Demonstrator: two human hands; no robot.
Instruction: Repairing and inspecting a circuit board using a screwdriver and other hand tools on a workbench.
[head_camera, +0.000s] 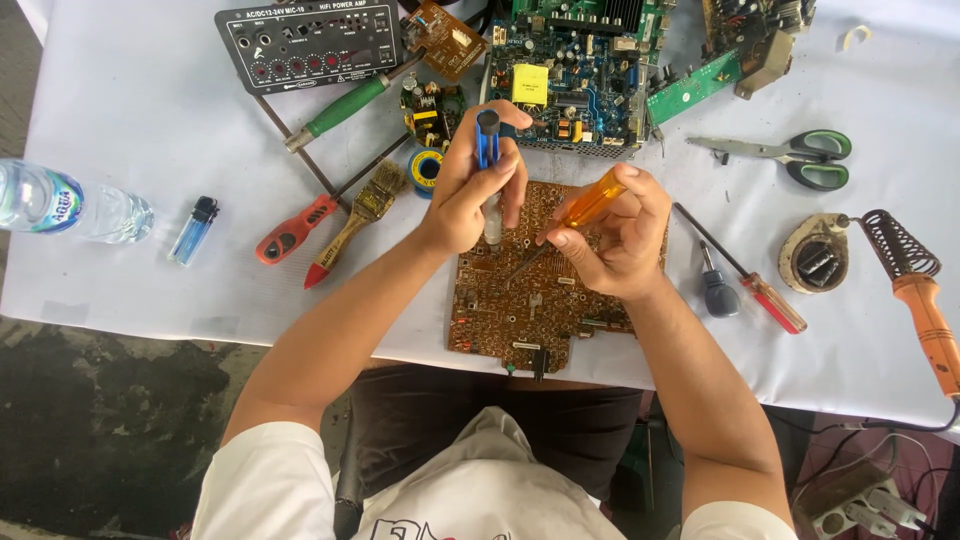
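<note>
Brown copper-side circuit board (545, 300) lies flat on the white tablecloth (140, 110) directly in front of me, its long axis running away from my body, near edge overhanging the table edge.

My left hand (468, 195) is closed around a blue-handled desoldering pump (487, 135), held upright, its tip down at the board's upper-left part (the tip itself is hidden by my fingers).

My right hand (612, 235) is closed on an amber-handled screwdriver (590, 200); the shaft slants down-left, tip on the board just below the pump.

The two hands are near each other, not touching. Both tips sit close together; the right tool's tip is the nearer to board centre.

Beside the board on the right: a red-handled screwdriver (770, 300), untouched.
</note>
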